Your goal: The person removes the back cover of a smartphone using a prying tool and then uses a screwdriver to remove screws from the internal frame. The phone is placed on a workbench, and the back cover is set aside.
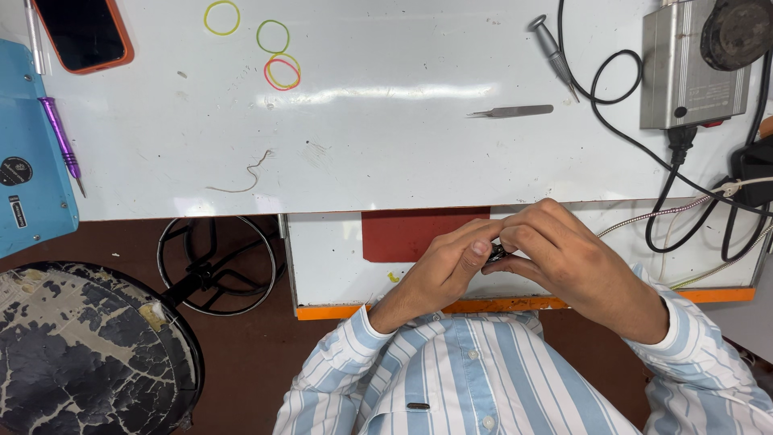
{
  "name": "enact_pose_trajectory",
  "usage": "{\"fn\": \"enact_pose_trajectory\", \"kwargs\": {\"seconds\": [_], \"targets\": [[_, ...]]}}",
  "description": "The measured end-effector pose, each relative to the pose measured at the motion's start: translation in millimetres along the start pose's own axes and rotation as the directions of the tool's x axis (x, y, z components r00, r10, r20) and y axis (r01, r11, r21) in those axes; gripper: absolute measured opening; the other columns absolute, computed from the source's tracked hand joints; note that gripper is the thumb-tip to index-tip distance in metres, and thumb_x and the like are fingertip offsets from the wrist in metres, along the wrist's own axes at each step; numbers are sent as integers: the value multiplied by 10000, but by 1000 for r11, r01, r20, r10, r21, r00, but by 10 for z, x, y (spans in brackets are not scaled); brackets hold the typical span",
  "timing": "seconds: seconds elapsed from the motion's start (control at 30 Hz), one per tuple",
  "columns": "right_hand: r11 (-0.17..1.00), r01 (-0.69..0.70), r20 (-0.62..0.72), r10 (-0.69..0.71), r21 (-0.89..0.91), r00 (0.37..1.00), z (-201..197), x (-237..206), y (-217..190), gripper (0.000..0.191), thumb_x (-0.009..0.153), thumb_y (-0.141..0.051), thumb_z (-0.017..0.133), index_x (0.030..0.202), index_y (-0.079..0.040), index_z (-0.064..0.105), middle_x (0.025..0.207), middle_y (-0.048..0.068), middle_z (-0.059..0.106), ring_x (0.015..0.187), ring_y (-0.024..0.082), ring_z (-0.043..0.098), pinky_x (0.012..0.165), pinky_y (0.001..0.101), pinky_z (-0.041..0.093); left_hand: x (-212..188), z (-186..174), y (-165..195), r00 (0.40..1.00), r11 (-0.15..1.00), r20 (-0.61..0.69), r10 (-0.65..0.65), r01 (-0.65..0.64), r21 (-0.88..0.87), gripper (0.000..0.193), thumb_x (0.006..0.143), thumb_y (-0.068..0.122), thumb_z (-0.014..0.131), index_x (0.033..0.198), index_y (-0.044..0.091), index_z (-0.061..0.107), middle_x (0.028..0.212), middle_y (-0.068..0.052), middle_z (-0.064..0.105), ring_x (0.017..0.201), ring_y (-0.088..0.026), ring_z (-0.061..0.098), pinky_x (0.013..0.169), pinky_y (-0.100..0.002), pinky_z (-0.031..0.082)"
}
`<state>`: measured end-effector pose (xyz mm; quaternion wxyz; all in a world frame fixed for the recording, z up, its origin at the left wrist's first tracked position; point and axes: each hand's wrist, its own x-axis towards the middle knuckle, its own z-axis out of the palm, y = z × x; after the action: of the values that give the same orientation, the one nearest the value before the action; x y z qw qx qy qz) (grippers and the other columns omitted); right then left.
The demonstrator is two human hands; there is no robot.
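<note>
Nearest you, over the open drawer (338, 266) under the bench (386, 145), your two hands meet; your left hand (439, 270) is curled, thumb and fingers pinched on a small dark part (496, 253); your right hand (564, 254) closes over the same part from the other side, fingertips touching the left's; most of the part is hidden, so its kind cannot be told; striped blue-and-white sleeves cover both wrists; a red patch (423, 234) lies in the drawer just behind the left hand; to your left, low down, a worn black stool seat (80, 346) and a black wire ring (216, 266) on the brown floor; farther, on the white bench, tweezers (511, 111) and a grey-handled screwdriver (551, 44); right of them a silver box (684, 72) with black cables (684, 185); far left, a blue mat (28, 153), a purple screwdriver (60, 137), an orange-cased phone (83, 32); at the far edge, coloured rubber bands (274, 52).
</note>
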<state>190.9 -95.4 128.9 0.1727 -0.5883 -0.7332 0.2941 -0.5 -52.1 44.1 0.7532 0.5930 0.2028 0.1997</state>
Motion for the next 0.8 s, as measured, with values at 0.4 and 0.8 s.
{"fn": "enact_pose_trajectory", "kwargs": {"seconds": [0.4,0.8], "targets": [[993,57,38,-53,-106,998,80,8,59,227,754,-41,796,930,-27,652,869,52,608,852,207,604,755,351,551,-10,-12,-88,986,981,-56,159,-152,122,606,1158,463,300,1404,-25,565,1348,-201,648,1256,-327,628,1078,-411,537],[998,37,3,-37,-44,999,84,29,64,364,709,-155,834,995,-7,665,962,71,663,935,223,644,803,339,566,-78,-54,-150,993,996,-89,75,-70,59,637,1143,489,275,1373,-3,607,1095,-132,699,979,-225,684,846,-328,562]]}}
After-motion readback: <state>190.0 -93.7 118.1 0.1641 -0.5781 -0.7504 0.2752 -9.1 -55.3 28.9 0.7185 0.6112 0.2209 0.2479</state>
